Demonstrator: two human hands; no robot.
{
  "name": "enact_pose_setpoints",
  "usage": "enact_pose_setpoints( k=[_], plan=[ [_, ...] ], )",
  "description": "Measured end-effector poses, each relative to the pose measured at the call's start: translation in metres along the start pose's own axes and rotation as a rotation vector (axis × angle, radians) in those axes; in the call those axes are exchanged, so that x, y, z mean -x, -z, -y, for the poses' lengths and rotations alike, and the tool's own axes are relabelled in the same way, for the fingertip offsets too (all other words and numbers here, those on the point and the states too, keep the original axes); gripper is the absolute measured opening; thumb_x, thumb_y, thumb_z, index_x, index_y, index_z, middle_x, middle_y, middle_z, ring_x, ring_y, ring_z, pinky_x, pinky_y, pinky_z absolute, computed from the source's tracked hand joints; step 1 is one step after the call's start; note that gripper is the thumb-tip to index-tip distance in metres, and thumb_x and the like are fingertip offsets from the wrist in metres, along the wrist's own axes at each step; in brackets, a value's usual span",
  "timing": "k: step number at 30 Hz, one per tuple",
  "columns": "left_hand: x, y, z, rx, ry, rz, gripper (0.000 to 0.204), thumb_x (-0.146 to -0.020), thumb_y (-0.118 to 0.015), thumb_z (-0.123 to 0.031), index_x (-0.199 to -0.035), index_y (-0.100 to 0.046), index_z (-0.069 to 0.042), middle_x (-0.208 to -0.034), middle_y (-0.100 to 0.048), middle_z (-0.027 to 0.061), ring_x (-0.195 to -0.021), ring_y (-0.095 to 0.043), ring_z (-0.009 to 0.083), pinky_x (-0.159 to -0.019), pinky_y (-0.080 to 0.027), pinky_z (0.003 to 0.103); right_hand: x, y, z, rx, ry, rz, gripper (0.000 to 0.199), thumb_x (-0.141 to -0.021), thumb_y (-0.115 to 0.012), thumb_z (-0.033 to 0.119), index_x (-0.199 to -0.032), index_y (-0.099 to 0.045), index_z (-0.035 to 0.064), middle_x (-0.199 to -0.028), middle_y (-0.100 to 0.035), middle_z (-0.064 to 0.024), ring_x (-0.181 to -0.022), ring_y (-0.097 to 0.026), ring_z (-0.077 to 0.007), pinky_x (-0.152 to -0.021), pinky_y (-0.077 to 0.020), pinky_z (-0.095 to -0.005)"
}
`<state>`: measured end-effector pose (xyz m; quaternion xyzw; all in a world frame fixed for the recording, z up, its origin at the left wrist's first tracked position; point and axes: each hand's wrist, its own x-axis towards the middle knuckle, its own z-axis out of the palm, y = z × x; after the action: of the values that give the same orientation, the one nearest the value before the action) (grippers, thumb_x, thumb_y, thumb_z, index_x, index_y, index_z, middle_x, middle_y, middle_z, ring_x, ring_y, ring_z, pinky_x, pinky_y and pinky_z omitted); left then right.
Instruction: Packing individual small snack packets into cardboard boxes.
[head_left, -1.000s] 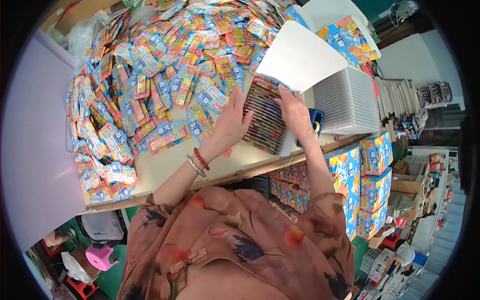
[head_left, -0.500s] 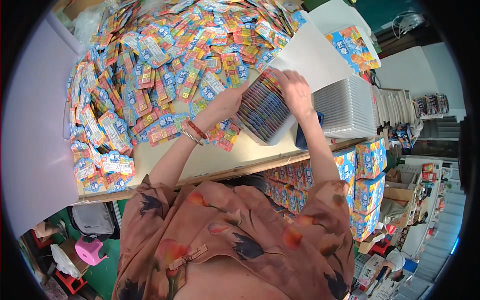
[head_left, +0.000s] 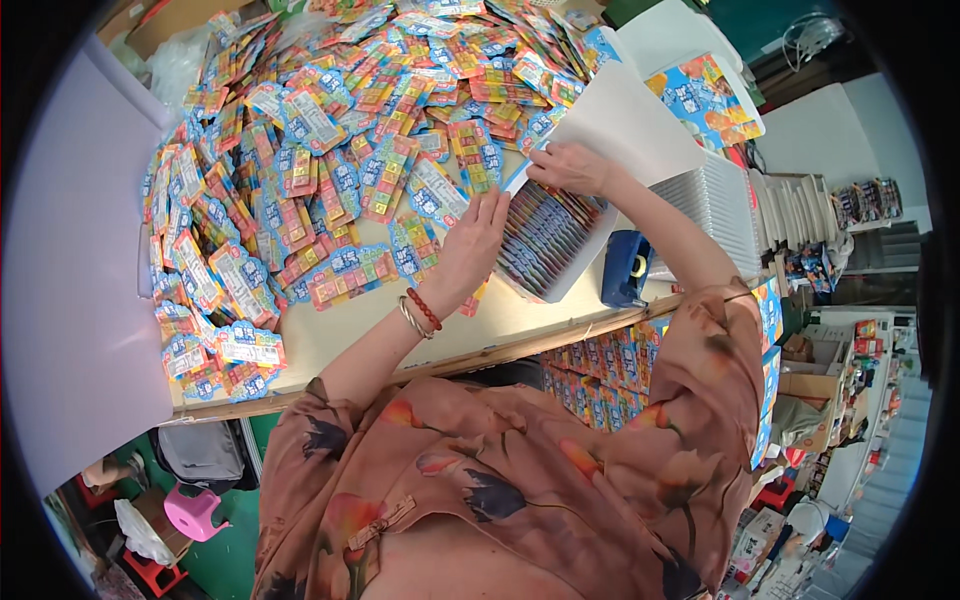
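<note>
An open white carton (head_left: 575, 283) stands on the table in front of me, packed with rows of colourful flat packets (head_left: 548, 238). Its wide white lid (head_left: 635, 120) is folded back to the far right. My left hand (head_left: 470, 245) lies along the carton's left wall, fingers stretched out and close together. At the far edge, my right hand (head_left: 570, 168) is closed with its fingertips on a narrow white flap (head_left: 518, 180). Loose blister packs (head_left: 390, 175) with blue headers and coloured pieces lie just left of the carton.
A large heap of blister packs (head_left: 300, 140) covers the far and left table. Beside the carton stand a blue tape dispenser (head_left: 625, 270) and a stack of clear plastic trays (head_left: 705, 210). A printed carton (head_left: 705, 95) lies behind. The wooden table edge (head_left: 480, 352) runs nearest me.
My right hand has moved left along the carton's far edge to the flap, and my left hand has shifted down its left side. The tape dispenser is now more exposed.
</note>
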<state>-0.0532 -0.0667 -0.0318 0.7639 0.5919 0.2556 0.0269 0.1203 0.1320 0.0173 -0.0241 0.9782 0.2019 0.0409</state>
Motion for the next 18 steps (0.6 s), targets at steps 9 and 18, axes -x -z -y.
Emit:
enact_pose_setpoints(
  k=[9, 18],
  plan=[
    [0.009, 0.005, 0.003, 0.054, -0.05, 0.05, 0.06, -0.096, -0.045, -0.04, -0.141, -0.038, 0.0, -0.151, -0.031, 0.0088, -0.137, -0.032, 0.0331, -0.108, -0.03, 0.055, -0.023, 0.036, -0.012, -0.39, -0.303, 0.27, 0.02, -0.079, -0.067, 0.022, -0.091, -0.06, 0.0083, -0.091, -0.059, -0.0089, -0.087, -0.061, -0.0287, -0.069, -0.0516, -0.0398],
    [0.022, 0.006, 0.009, 0.056, -0.037, 0.025, 0.052, -0.097, -0.045, -0.037, -0.138, -0.044, -0.004, -0.15, -0.035, 0.0067, -0.137, -0.034, 0.0299, -0.11, -0.026, 0.055, -0.069, 0.011, -0.044, -0.617, -0.061, 0.39, 0.029, -0.062, -0.078, 0.03, -0.079, -0.074, 0.0065, -0.071, -0.066, -0.0078, -0.079, -0.064, -0.0273, -0.064, -0.048, -0.04]
  ],
)
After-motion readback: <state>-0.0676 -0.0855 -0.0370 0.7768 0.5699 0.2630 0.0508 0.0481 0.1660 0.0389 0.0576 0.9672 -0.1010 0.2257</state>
